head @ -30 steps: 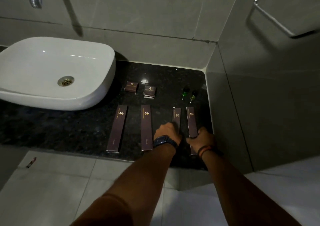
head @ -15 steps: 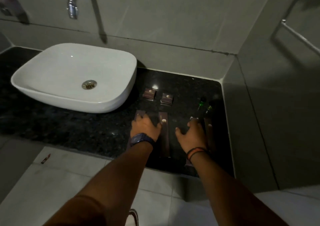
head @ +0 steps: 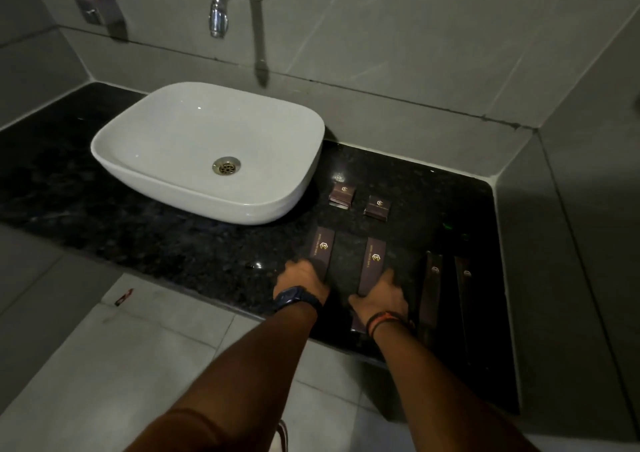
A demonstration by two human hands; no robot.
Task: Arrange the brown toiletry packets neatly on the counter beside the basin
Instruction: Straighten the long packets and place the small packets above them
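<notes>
Several brown toiletry packets lie on the black granite counter (head: pixel 173 243) right of the white basin (head: pixel 207 146). Two small square packets (head: pixel 342 194) (head: pixel 377 206) sit at the back. In front lie four long ones side by side. My left hand (head: pixel 302 278) rests on the near end of the leftmost long packet (head: pixel 322 249). My right hand (head: pixel 381 295) rests on the near end of the second long packet (head: pixel 373 264). Two narrower long packets (head: pixel 431 288) (head: pixel 465 299) lie in shadow to the right, untouched.
A chrome tap (head: pixel 221 4) juts from the tiled wall above the basin. Two small green bottles (head: pixel 446 225) stand dimly behind the narrow packets. A grey side wall (head: pixel 571 243) closes the counter's right end. A small wrapper (head: pixel 124 297) lies on the floor tiles.
Both hands have shifted left from the two narrow right-hand packets to the two wider left-hand ones. The view has swung left and up, showing more of the basin and the tap.
</notes>
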